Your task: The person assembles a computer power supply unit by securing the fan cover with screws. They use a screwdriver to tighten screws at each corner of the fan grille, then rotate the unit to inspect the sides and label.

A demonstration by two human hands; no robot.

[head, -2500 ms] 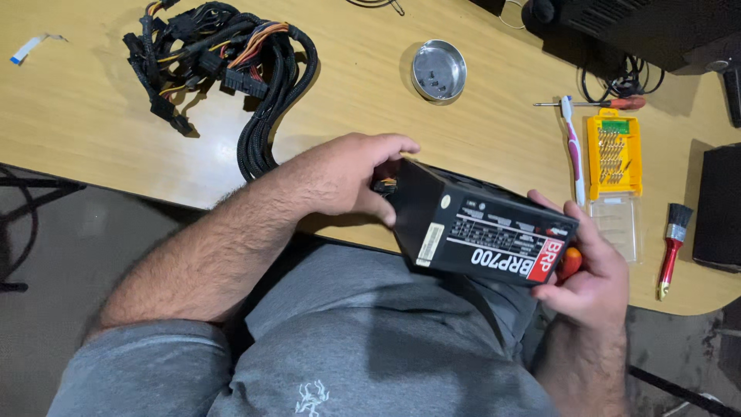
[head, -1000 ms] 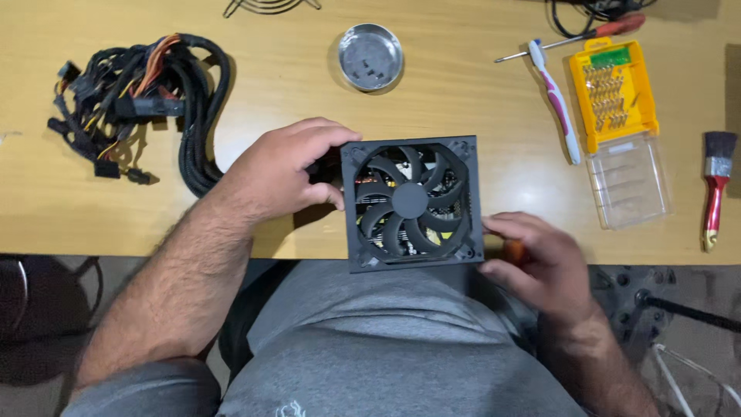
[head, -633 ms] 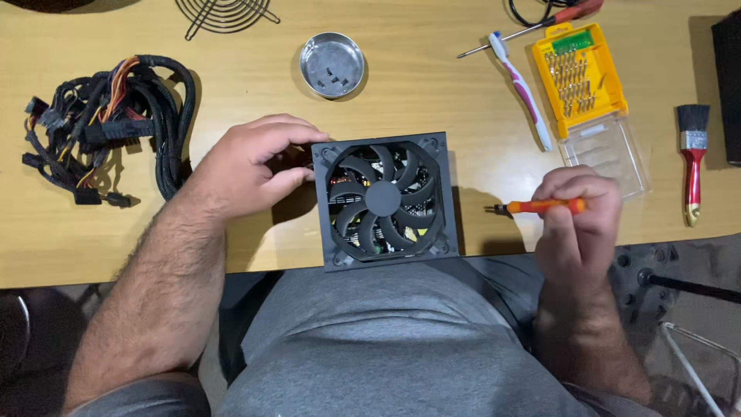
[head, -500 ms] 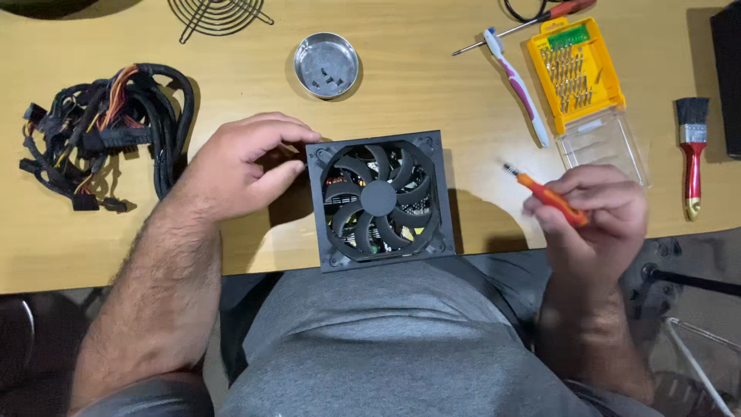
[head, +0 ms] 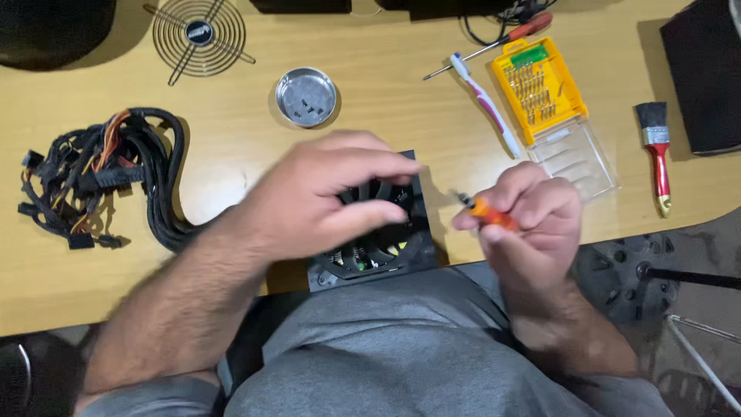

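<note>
A black power supply unit lies fan side up at the near edge of the wooden desk, partly over my lap. My left hand hovers blurred above the fan and covers most of it. Its fingers and thumb are curled and apart, with nothing in them. To the right of the unit, my right hand grips a small orange-handled screwdriver, its tip pointing up and left toward my left fingertips.
A bundle of black cables lies at the left. Further back are a wire fan grille and a round metal dish. To the right are a toothbrush, a yellow bit case with clear lid, and a red paintbrush.
My left hand has let go of the unit's left side and risen over the fan. My right hand has brought the screwdriver up and closer to the left hand.
</note>
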